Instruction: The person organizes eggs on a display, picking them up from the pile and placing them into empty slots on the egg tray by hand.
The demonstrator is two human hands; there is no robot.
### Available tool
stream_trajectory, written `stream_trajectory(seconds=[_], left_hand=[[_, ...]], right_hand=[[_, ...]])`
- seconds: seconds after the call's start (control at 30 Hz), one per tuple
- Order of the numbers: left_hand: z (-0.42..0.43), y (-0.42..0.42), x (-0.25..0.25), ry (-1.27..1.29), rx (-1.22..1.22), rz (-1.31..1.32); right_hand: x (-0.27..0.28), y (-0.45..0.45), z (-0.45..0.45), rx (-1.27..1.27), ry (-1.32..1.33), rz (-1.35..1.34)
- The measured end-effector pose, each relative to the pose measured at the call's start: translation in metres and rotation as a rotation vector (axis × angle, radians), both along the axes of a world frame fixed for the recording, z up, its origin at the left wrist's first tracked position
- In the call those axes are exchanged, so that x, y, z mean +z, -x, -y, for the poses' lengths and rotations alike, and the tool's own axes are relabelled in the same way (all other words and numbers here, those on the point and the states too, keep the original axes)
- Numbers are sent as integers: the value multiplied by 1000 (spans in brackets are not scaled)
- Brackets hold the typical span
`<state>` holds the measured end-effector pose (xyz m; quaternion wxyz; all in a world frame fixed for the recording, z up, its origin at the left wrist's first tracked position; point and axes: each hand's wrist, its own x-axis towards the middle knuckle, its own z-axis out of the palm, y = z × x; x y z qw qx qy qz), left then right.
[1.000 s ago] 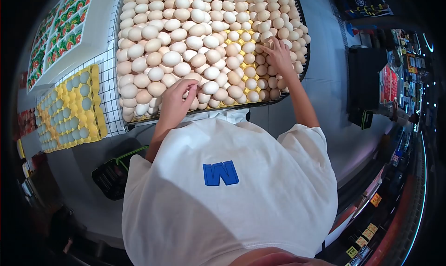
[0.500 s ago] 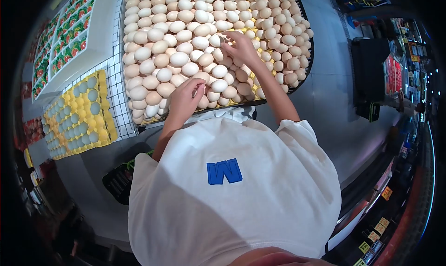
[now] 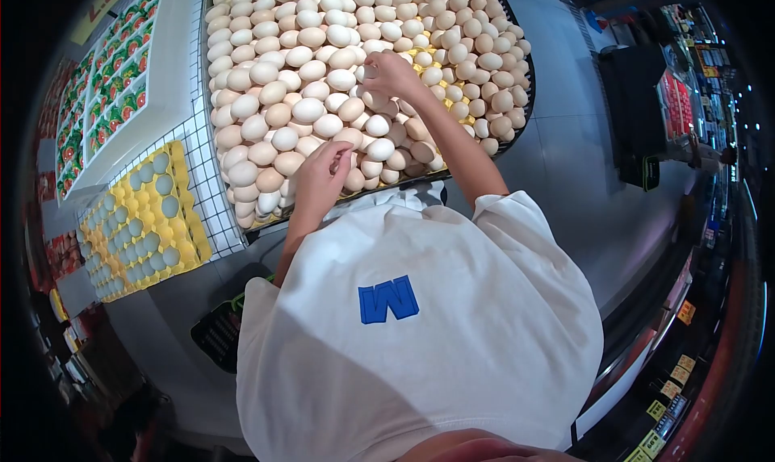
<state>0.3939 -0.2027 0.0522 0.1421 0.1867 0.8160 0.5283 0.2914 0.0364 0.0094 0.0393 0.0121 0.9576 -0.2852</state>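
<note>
A broad heap of beige and whitish eggs (image 3: 308, 109) fills a dark-rimmed display bin in front of me. My right hand (image 3: 393, 78) reaches into the middle of the heap, its fingers bent around an egg that they mostly cover. At the near edge of the bin, my left hand (image 3: 321, 174) hovers over the front eggs with its fingers curled in toward the thumb. Nothing shows inside it. Parts of yellow egg trays (image 3: 454, 93) show between the eggs right of my right hand.
Left of the bin, a yellow tray (image 3: 190, 240) holds several bluish eggs on a white grid-patterned surface (image 3: 211, 186). Behind it stands a white case (image 3: 161, 99) with green-and-red packs. A black stand (image 3: 634, 99) is on the grey floor (image 3: 565, 139) at right.
My right hand has moved left and slightly up over the eggs, and its fingers have drawn together. My left hand stays nearly in place. The view has shifted slightly.
</note>
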Motion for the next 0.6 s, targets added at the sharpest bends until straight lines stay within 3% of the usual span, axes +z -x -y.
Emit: stream_trajectory(seconds=[0.13, 0.27, 0.37, 0.43, 0.5, 0.6], left_hand=[[-13, 7, -4, 7, -3, -98], [-27, 29, -3, 42, -69, -293], [-30, 30, 5, 2, -79, -205], [-27, 24, 0, -9, -90, -159], [-23, 21, -3, -21, -94, -129], [-18, 12, -9, -58, -104, 3]], right_hand=[[-13, -9, -2, -103, 98, -76], [-21, -26, -34, -254, 378, -171], [-31, -56, -84, -336, 562, -151], [-30, -82, -113, -395, 510, -130], [-25, -102, -140, -400, 221, -122], [-19, -116, -148, -385, 78, -155]])
